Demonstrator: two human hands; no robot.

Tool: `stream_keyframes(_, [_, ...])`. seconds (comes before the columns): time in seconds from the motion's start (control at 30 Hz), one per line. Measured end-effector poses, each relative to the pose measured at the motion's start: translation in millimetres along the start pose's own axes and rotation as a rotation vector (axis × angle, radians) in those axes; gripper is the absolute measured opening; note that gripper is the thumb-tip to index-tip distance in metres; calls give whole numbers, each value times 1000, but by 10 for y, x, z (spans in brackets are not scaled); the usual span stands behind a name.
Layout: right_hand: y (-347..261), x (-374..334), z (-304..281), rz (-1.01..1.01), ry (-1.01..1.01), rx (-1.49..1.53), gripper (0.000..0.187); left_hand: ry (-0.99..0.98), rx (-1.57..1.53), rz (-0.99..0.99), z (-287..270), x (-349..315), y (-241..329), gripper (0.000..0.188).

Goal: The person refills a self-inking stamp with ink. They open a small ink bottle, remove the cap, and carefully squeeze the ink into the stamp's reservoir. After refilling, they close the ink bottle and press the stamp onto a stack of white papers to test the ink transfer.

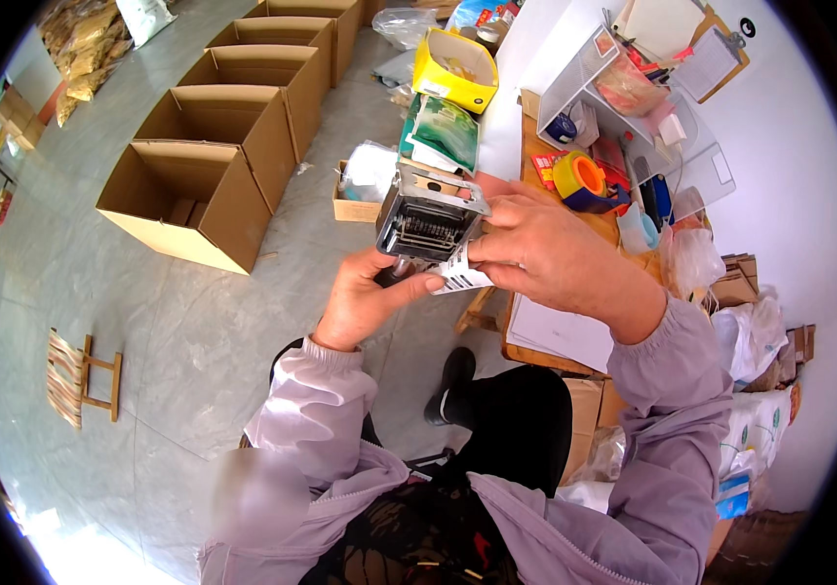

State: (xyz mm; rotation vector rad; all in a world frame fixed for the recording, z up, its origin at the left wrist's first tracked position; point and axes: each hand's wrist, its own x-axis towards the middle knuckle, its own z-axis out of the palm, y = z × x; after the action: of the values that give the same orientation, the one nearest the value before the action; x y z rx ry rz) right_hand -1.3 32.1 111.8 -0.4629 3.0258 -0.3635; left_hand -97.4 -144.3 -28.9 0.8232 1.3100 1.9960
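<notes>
A boxy black-and-metal hand stamp (430, 219) is held up in front of me, its open face with rows of small ridged parts turned toward me. Curled under it, my left hand (365, 297) grips its lower part, thumb stretched toward a small white label strip (459, 273) with black print. That strip hangs at the lower right of the device. From the right, my right hand (545, 244) pinches the strip between thumb and fingers, while its upper fingers lie along the side of the metal frame. Some fingertips of both hands are hidden behind the device.
Open cardboard boxes (184, 195) stand in a row on the floor at far left. A wooden table (638, 263) at right bears orange tape (579, 175), white paper (560, 331) and a mesh organizer (584, 73). Beyond my hands is a yellow box (452, 73). A folding stool (82, 375) stands left.
</notes>
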Motion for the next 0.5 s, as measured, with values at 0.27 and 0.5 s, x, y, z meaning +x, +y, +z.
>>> stream_keyframes(0.27, [-142, -14, 2, -14, 131, 61, 4, -62, -186, -92, -6, -9, 37, 23])
stream_keyframes(0.5, [-221, -53, -143, -4, 259, 68, 7, -7, -155, -120, -26, 10, -14, 16])
